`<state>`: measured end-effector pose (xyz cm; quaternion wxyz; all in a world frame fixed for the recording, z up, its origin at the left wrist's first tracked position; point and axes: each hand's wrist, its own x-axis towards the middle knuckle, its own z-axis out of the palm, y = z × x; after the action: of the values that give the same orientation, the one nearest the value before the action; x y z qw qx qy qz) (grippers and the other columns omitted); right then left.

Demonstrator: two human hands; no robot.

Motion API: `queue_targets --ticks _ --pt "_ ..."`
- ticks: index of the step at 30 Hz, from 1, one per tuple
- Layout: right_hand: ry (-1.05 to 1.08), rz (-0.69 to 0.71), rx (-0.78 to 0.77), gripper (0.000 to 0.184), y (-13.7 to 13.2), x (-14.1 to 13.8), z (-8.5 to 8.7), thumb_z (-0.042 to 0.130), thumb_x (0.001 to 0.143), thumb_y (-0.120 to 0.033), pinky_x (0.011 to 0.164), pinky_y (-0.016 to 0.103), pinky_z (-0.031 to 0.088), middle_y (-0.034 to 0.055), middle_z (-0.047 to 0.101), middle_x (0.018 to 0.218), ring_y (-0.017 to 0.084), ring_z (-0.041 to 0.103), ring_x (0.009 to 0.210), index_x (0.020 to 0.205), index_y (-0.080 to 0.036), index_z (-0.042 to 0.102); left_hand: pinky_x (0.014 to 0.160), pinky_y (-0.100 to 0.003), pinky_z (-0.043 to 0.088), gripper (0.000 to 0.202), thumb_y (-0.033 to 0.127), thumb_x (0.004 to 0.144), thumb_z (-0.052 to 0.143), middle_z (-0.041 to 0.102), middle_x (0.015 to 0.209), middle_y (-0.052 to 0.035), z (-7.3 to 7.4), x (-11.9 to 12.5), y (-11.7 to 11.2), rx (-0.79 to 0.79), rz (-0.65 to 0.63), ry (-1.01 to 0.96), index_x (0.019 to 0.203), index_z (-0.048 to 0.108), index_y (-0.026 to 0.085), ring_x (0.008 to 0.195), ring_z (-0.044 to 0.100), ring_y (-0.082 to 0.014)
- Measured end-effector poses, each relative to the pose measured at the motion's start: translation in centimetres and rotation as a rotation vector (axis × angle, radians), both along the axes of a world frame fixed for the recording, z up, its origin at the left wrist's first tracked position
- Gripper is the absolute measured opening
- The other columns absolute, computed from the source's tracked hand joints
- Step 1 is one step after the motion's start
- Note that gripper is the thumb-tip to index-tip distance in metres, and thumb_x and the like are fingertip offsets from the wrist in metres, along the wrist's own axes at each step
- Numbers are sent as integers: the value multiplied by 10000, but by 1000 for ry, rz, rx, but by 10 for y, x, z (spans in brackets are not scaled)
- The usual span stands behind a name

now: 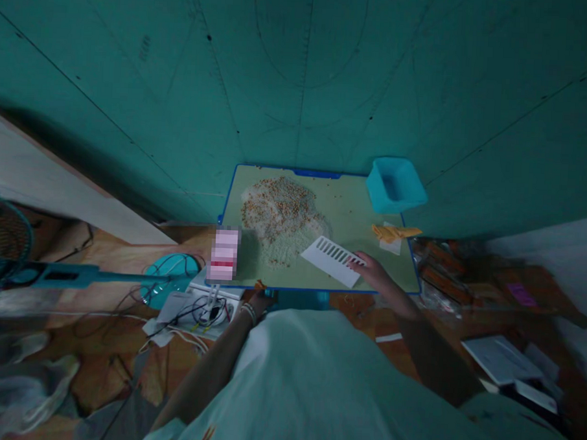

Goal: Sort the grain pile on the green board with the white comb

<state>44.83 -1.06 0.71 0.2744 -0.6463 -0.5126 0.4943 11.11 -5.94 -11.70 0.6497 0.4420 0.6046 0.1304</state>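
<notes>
A pale green tray with a blue rim lies against the teal wall. On it sits a heap of mixed grain, yellowish kernels above white ones. My right hand grips the near end of a white slotted scraper card that rests on the tray right of the heap. My left hand curls over the tray's near edge at the left, its fingers mostly hidden. A bracelet shows on that wrist.
A blue square tub stands at the tray's far right corner, with an orange cloth below it. A power strip with cables and a teal fan base lie left. Papers sit right.
</notes>
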Motion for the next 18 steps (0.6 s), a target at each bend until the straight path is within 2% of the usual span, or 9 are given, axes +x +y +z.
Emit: queue_targets --ticks 4,7,10,12,14,18 --pt "60 -104 12 326 -9 10 0 624 640 -455 658 300 445 29 654 745 184 589 691 825 -190 589 901 -438 459 270 102 604 582 722 777 -84 6 0 4 -59 28 62 848 694 133 910 639 -276" --pt "96 -254 40 346 -19 39 -1 649 632 -476 660 295 448 20 653 737 177 591 687 827 -196 589 897 -452 459 262 102 594 591 716 745 -74 7 0 4 -64 22 74 832 697 134 891 641 -282" --pt "128 -374 -6 374 -32 76 -1 692 581 -481 622 294 458 14 660 730 180 606 663 807 -204 581 893 -455 462 254 105 605 579 710 744 -67 6 0 3 -66 26 77 830 695 124 883 642 -277" --pt "144 -369 -83 375 -41 93 0 700 578 -470 608 304 467 11 661 715 188 618 656 816 -208 578 897 -451 460 251 105 610 572 708 746 -62 4 0 2 -57 27 71 827 696 125 901 638 -274" --pt "154 -342 -145 382 -49 97 0 693 590 -461 600 318 471 27 666 722 202 627 657 850 -203 581 897 -453 461 246 99 610 571 705 733 -61 3 0 2 -48 25 68 817 700 130 910 634 -275" --pt "122 -240 -181 385 -59 69 -5 681 579 -496 605 334 469 38 658 695 210 618 643 790 -191 577 885 -443 469 221 81 600 567 700 702 -64 2 1 2 -38 28 32 754 707 154 926 629 -280"
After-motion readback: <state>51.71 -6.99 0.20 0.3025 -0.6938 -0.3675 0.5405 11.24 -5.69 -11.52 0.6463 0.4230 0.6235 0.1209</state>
